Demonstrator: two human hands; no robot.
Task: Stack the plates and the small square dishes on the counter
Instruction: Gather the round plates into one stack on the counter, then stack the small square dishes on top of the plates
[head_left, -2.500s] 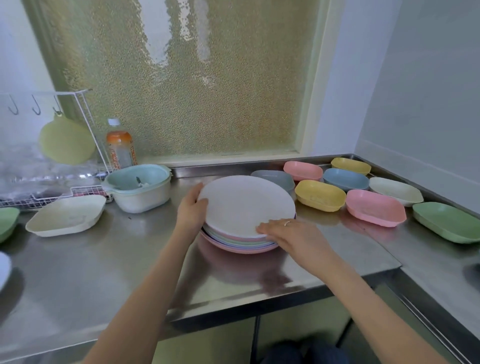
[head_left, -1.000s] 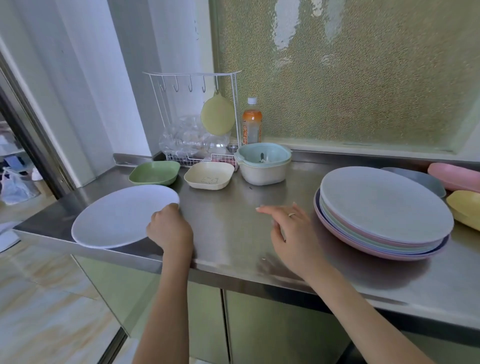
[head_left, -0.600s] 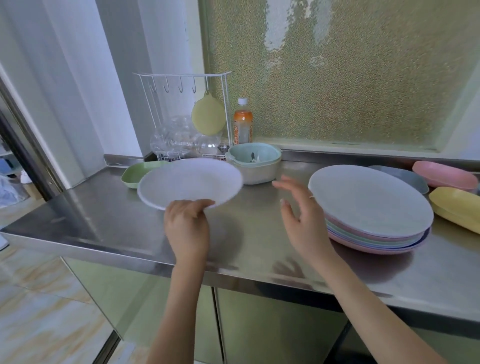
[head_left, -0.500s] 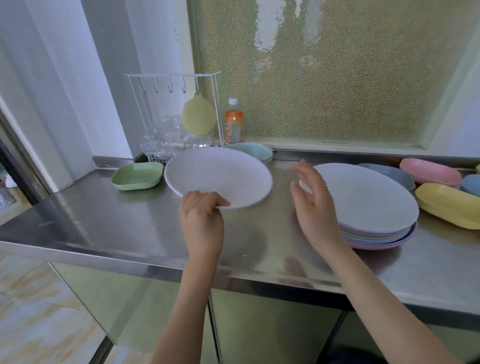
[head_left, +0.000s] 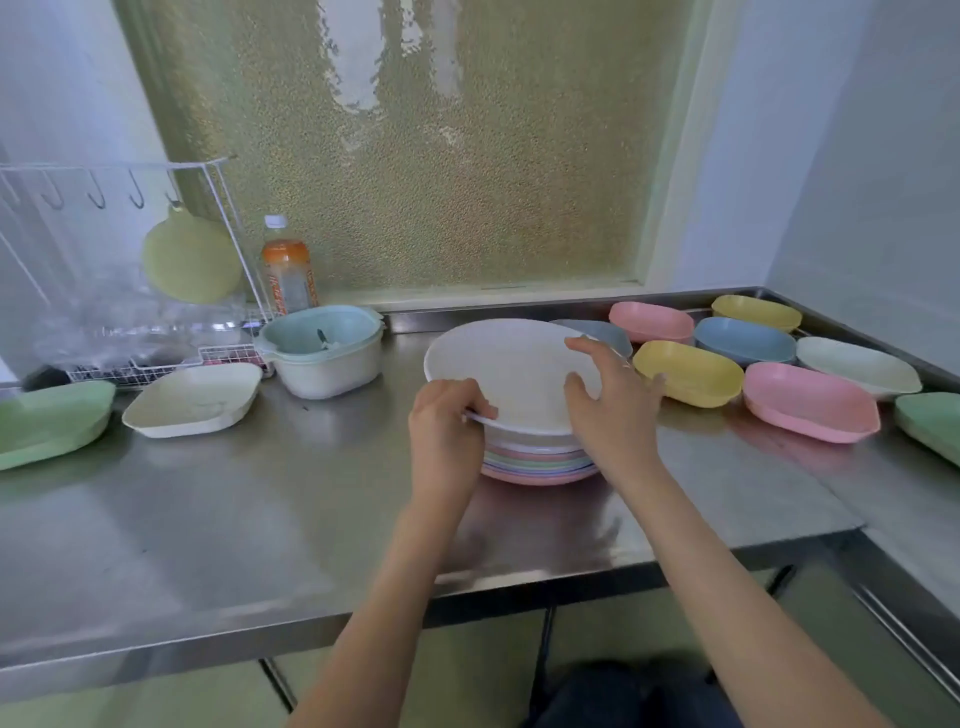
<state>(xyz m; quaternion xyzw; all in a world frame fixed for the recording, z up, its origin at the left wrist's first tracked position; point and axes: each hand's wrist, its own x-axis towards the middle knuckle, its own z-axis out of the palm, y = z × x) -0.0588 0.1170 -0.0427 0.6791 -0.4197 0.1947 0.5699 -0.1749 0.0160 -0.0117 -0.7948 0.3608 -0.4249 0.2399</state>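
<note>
A person's left hand (head_left: 448, 432) pinches the near rim of a white plate (head_left: 506, 374), thumb on top and fingers curled beneath, holding it slightly tilted just above the stack of plates (head_left: 537, 460) near the middle of the steel tabletop (head_left: 234, 530). The right hand (head_left: 613, 410), fingers spread and relaxed, rests against the plate's right edge, apparently to steady and centre it so it settles squarely on the pastel plates below. By this judgement the plates are nearly gathered, while the small square dishes are not yet stacked. Left of the stack lie a cream dish (head_left: 195, 397) and, further left, a green dish (head_left: 49, 421). Right of the stack sit a yellow dish (head_left: 688, 371), a pink dish (head_left: 810, 400) and several more in blue, pink, yellow, white and green, spread in loose rows toward the corner. Behind and left of the stack stand a lidded bowl (head_left: 324, 353), an orange-capped bottle (head_left: 288, 273) and a wire rack (head_left: 119, 270).
</note>
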